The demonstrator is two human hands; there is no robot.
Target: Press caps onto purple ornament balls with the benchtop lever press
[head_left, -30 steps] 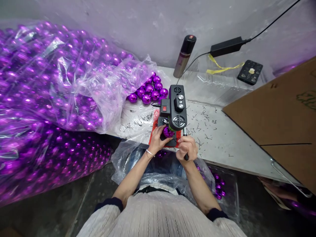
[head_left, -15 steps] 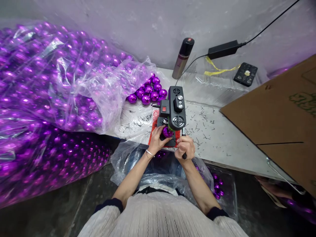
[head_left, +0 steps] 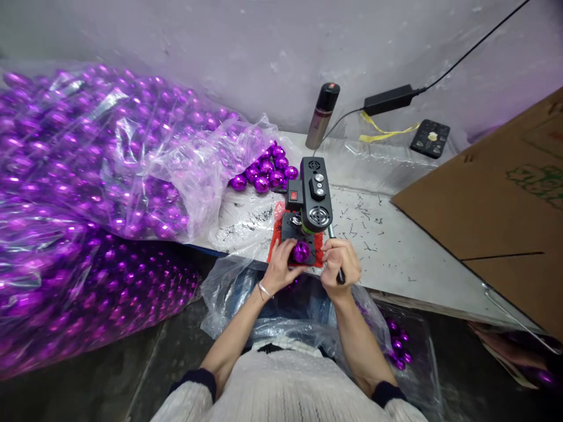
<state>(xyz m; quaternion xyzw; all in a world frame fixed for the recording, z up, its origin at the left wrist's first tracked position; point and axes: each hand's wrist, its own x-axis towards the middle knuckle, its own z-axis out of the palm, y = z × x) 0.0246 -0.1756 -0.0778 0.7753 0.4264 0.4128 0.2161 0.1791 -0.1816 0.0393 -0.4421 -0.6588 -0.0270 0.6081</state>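
Note:
A black machine [head_left: 315,193] with a red switch and silver knobs stands on a red sheet [head_left: 276,234] near the table's front edge. My left hand [head_left: 280,266] grips a shiny purple ball [head_left: 301,251] between thumb and fingers, just in front of the machine head and over its dark base. My right hand [head_left: 342,264] is wrapped round the lever handle [head_left: 341,276] on the machine's right side. More purple balls [head_left: 262,184] lie in a pile behind and left of the machine, at the mouth of a clear bag [head_left: 197,170].
Large bags of purple balls [head_left: 88,140] fill the left side. Behind the machine stands a spray can [head_left: 322,116], with a power adapter [head_left: 389,99], yellow ribbon [head_left: 387,136] and black box [head_left: 430,139] to its right. Cardboard [head_left: 492,217] leans at right. Dark clippings dot the table [head_left: 387,252].
My left hand and the purple ball have come out from under the machine head toward me. My right hand and the lever handle have shifted outward to the right. The view has tilted slightly.

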